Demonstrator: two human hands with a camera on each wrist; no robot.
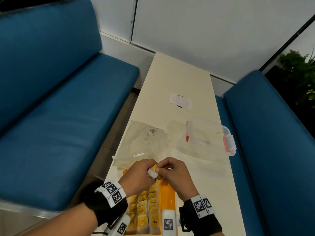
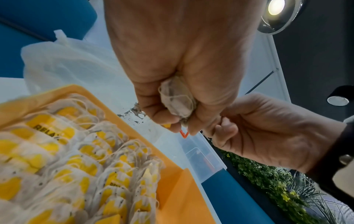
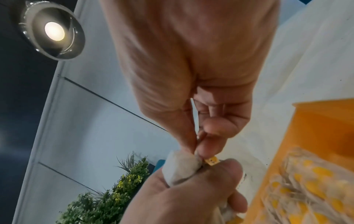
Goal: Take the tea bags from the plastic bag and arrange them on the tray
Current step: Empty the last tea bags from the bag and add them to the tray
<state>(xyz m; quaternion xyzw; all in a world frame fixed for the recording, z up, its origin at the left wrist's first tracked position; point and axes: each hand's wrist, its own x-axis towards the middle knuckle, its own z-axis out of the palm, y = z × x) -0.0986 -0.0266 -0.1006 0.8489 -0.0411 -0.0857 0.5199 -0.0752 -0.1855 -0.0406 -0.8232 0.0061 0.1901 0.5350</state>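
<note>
Rows of tea bags [image 2: 80, 165] with yellow tags already fill most of the orange tray [image 2: 184, 201], packed edge to edge in several columns, so by the look of it the job is well advanced; a bare strip of orange shows along the tray's right side in the head view, and that seems the likely place for what remains. The plastic bag [image 1: 144, 143] lies slack and flattened on the table [image 1: 201, 184] just beyond the tray, and whether any bags are left inside cannot be told. One tea bag [image 2: 178, 98] is off the tray and in the air above its far end, between both hands. The left hand [image 1: 139, 176] is clenched around it, fingers and thumb curled so the crumpled white pouch bulges out of the fist. The right hand [image 1: 173, 174] meets it from the other side, thumb and forefinger pinching at the pouch's end right beside the small yellow tag [image 3: 211, 161], the other fingers folded in. Both wrists hover above the tray, knuckles up, hands touching. A clear lidded box [image 1: 211, 137] with red clips sits on the table further off to the right, well apart from the hands.
</note>
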